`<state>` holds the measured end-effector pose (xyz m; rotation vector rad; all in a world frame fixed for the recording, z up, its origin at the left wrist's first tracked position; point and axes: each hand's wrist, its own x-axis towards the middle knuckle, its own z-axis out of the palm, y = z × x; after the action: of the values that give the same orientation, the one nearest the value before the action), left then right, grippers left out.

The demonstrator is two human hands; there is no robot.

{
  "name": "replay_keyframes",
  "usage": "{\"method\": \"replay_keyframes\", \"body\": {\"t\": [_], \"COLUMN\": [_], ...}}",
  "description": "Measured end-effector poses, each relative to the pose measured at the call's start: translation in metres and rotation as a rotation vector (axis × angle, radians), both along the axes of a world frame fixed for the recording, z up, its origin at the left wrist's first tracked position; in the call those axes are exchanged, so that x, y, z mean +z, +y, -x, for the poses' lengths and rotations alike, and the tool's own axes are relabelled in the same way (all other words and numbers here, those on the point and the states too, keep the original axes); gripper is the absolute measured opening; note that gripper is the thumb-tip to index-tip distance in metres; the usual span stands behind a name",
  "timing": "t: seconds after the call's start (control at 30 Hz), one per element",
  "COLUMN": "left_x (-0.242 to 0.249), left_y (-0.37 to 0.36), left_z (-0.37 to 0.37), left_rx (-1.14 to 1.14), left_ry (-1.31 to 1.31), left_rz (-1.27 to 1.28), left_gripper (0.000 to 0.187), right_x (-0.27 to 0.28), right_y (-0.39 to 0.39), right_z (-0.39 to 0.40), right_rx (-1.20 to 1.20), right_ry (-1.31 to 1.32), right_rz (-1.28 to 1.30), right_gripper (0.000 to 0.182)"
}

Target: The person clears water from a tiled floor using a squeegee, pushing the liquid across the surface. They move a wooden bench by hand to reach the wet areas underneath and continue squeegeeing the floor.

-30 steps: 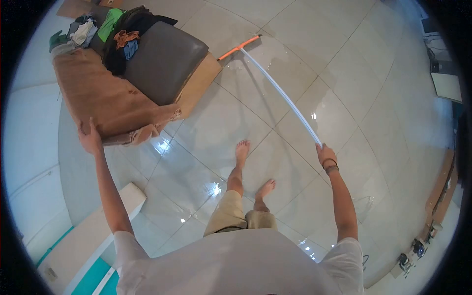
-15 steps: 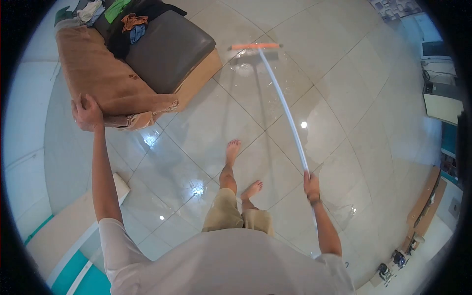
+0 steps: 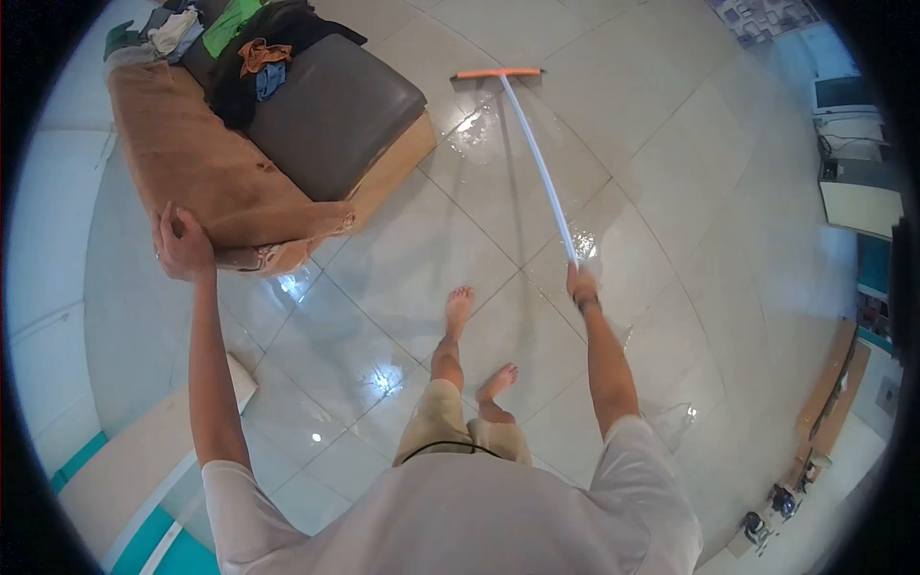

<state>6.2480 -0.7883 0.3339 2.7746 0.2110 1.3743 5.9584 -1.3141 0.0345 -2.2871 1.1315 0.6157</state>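
Observation:
My right hand [image 3: 581, 282] is wrapped round the white pole of a floor squeegee [image 3: 540, 168]. The squeegee's orange head [image 3: 498, 73] is on the tiles at the far end, past the sofa's corner. Out to the left, my left hand [image 3: 184, 247] overlaps the near end of the sofa arm, its fingers loosely curved and apart with nothing seen between them. A brown cloth [image 3: 206, 158] covers that arm of the sofa, beside the dark seat [image 3: 326, 105].
Wet, shiny floor tiles [image 3: 460, 225] surround my bare feet [image 3: 460, 309]. Clothes [image 3: 264, 59] lie heaped on the sofa. A pale panel [image 3: 144, 431] with teal parts stands at lower left. Along the right wall are a white cabinet [image 3: 862, 206] and a wooden board [image 3: 832, 402].
My right hand has pushed forward and slightly left, taking the squeegee head farther away across the floor. My left hand has shifted a little right and nearer my body in view.

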Motion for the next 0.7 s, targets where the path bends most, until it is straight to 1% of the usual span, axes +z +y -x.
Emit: {"method": "replay_keyframes", "body": {"t": [0.03, 0.07, 0.13, 0.17, 0.2, 0.23, 0.37, 0.43, 0.5, 0.57, 0.6, 0.67, 0.7], "left_x": [-0.001, -0.002, -0.005, -0.005, -0.005, -0.005, -0.011, -0.011, -0.009, -0.010, -0.013, -0.016, -0.013], "left_y": [0.000, 0.000, 0.005, 0.005, 0.004, 0.004, 0.014, 0.012, 0.008, 0.011, 0.014, 0.014, 0.011], "left_z": [0.000, -0.002, -0.001, 0.000, 0.001, 0.000, -0.003, -0.003, 0.000, -0.002, -0.005, -0.005, -0.002], "left_rx": [-0.008, -0.011, -0.036, -0.049, -0.018, 0.009, -0.057, -0.009, -0.016, -0.025, -0.019, -0.014, -0.010], "left_ry": [-0.015, -0.012, -0.034, -0.021, -0.020, -0.023, -0.073, -0.067, -0.061, -0.055, -0.079, -0.099, -0.061], "left_rz": [-0.037, -0.027, -0.041, -0.039, -0.030, -0.020, -0.046, -0.080, -0.070, -0.076, -0.094, -0.114, -0.099], "left_gripper": [0.019, 0.019, 0.019, 0.019, 0.019, 0.019, 0.020, 0.021, 0.021, 0.022, 0.022, 0.022, 0.023], "right_x": [0.026, 0.024, 0.059, 0.068, 0.082, 0.097, 0.157, 0.183, 0.179, 0.218, 0.228, 0.231, 0.213], "right_y": [0.015, 0.023, 0.054, 0.068, 0.084, 0.102, 0.173, 0.200, 0.227, 0.239, 0.239, 0.224, 0.209], "right_z": [0.044, 0.095, 0.180, 0.230, 0.274, 0.316, 0.439, 0.493, 0.576, 0.569, 0.558, 0.520, 0.503], "right_rx": [-0.006, -0.042, -0.106, -0.106, -0.127, -0.131, -0.230, -0.296, -0.207, -0.295, -0.301, -0.437, -0.453], "right_ry": [-0.051, 0.004, 0.111, 0.143, 0.214, 0.226, 0.421, 0.435, 0.342, 0.310, 0.311, 0.194, 0.169], "right_rz": [-0.044, -0.039, -0.034, -0.049, -0.048, -0.043, -0.088, -0.190, -0.126, -0.144, -0.147, -0.149, -0.139], "right_gripper": [0.051, 0.049, 0.051, 0.052, 0.051, 0.050, 0.047, 0.045, 0.045, 0.046, 0.046, 0.045, 0.044]}}
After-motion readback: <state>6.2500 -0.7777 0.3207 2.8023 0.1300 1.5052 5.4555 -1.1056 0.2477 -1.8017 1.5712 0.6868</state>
